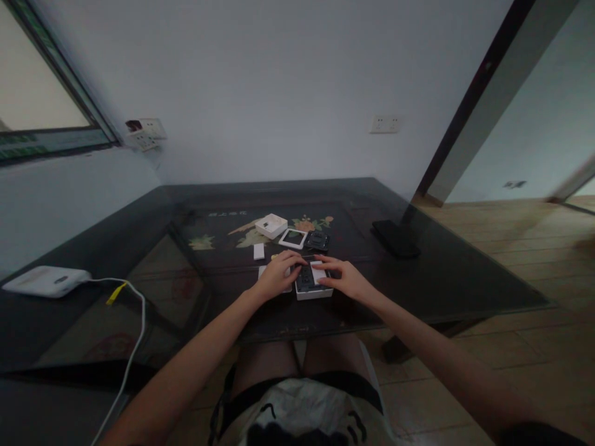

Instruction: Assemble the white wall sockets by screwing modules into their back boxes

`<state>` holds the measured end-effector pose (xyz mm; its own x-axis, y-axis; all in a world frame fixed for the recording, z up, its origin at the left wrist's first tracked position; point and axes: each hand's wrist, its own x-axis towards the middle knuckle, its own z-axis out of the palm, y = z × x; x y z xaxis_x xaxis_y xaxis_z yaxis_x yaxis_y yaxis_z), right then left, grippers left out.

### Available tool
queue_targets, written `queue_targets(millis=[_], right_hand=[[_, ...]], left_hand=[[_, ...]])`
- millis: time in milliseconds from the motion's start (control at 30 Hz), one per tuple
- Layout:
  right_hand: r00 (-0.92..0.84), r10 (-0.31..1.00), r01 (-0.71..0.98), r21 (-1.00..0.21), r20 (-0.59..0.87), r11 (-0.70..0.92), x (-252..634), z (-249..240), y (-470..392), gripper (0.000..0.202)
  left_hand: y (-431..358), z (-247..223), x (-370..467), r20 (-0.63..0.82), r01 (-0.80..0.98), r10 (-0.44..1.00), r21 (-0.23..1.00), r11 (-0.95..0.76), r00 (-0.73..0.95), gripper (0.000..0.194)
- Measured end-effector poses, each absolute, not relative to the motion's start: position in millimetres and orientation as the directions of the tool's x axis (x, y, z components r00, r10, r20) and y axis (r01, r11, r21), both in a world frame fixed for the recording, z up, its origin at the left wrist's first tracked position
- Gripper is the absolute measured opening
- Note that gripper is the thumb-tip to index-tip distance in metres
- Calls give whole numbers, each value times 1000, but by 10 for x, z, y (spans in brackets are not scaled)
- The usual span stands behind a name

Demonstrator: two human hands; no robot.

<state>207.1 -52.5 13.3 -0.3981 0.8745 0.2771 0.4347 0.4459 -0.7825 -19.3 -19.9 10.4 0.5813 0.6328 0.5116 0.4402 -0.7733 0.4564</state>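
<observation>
In front of me sits what looks like a wall switch point(305, 280), with a black inner face and a white rim. My left hand point(279, 275) curls over its upper left edge, fingertips against the black part. From the other side my right hand point(348, 279) pinches a white rectangular rocker key point(317, 272) that lies over the right part of the switch. A white plate point(288, 288) is partly hidden under my left hand. Just beyond are a white square frame point(292, 238), a black square frame point(317, 240), a white box-shaped piece point(271, 226) and a small white key point(259, 251).
All this lies on a dark, glossy table point(353, 204) with a flower pattern. A black phone-like slab point(395, 239) rests to the right. On the left, a white power bank point(49, 281) trails a white cable point(141, 328). The wall holds sockets point(385, 124).
</observation>
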Motion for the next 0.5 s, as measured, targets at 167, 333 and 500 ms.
queue_targets(millis=[167,333,500], right_hand=[[-373,877,398,-802,302,445,2067,95,-486,49],[-370,880,412,-796,299,444,2070,76,-490,48],[-375,876,350,-829,303,436,2058,91,-547,45]], left_hand=[[-197,93,-197,505,443,636,458,-771,584,22],[-196,91,-197,511,432,630,462,-775,585,21],[-209,119,-195,505,439,640,468,-767,579,21]])
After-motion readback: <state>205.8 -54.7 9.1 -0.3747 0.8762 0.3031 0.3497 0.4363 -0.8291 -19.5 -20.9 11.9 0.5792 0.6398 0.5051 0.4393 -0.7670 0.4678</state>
